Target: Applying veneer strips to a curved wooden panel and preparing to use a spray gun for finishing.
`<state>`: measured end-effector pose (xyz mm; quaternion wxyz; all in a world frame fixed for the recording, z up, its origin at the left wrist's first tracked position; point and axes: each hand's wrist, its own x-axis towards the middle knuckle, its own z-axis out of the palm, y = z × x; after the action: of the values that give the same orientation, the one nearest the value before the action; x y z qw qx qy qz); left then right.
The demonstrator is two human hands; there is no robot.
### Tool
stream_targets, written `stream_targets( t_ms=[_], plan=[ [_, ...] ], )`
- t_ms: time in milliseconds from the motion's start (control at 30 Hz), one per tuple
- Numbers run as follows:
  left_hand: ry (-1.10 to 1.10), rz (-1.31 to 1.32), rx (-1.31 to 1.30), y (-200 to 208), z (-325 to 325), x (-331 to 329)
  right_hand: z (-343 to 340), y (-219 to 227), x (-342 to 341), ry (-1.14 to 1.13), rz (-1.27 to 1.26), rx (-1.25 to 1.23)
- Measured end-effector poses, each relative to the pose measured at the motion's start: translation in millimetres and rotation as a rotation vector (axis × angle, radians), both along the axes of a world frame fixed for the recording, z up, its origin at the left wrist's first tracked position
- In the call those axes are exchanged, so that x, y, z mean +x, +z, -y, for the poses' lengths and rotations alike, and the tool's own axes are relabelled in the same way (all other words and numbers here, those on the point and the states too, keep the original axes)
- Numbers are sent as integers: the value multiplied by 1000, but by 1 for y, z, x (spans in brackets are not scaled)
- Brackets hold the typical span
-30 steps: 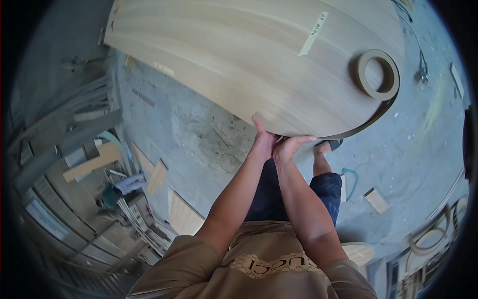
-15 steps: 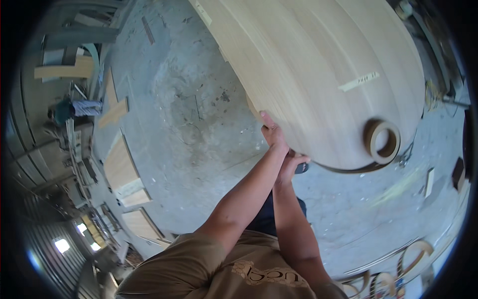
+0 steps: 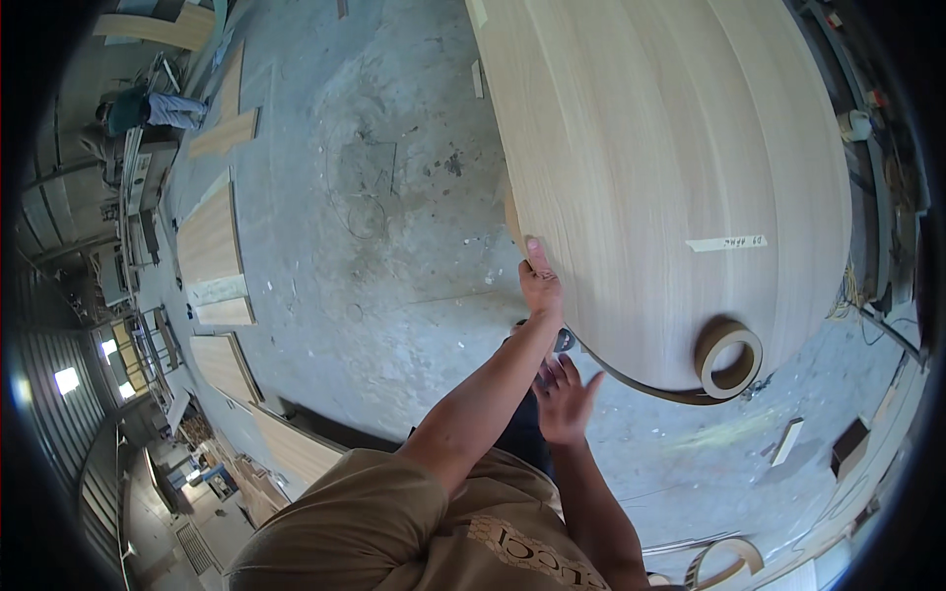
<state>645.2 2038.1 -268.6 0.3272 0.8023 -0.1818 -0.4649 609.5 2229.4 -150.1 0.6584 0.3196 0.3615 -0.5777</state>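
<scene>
A large wood-grain panel (image 3: 631,167) fills the upper right, with a roll of edge banding (image 3: 752,364) standing near its close end. From the roll, a thin edge banding strip (image 3: 645,387) curves below the near edge toward my left hand (image 3: 540,286). That hand is closed at the panel's left edge near the corner, thumb on top, fingers partly hidden against the side where the strip runs. Just below it, my right hand (image 3: 566,402) is off the panel, fingers spread and holding nothing. A label of pale tape (image 3: 727,243) sticks to the panel's face.
Cut boards (image 3: 212,251) lie on the concrete floor (image 3: 394,266) to the left. Farther left, a person (image 3: 148,110) bends beside a bench. A small offcut (image 3: 786,441), a dark block (image 3: 849,448) and a curved strip coil (image 3: 724,561) are on the right-hand floor.
My right hand has come away from the panel edge toward me and spread its fingers. My left hand stays at the edge. The whole view has turned somewhat.
</scene>
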Motion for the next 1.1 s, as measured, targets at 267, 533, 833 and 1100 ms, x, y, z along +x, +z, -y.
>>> stream_targets(
  t_ms=[267,533,833,1100],
  plan=[
    [-123,53,110,27,2,2,-20,72,-210,495,-1544,277],
    [3,-303,-84,40,4,0,16,39,-324,1289,-2079,-43],
    [-92,-457,-107,31,9,9,13,-2,-359,1173,-1999,82],
    [-192,-400,-26,44,11,10,-25,1,-438,944,-1818,406]
  ],
)
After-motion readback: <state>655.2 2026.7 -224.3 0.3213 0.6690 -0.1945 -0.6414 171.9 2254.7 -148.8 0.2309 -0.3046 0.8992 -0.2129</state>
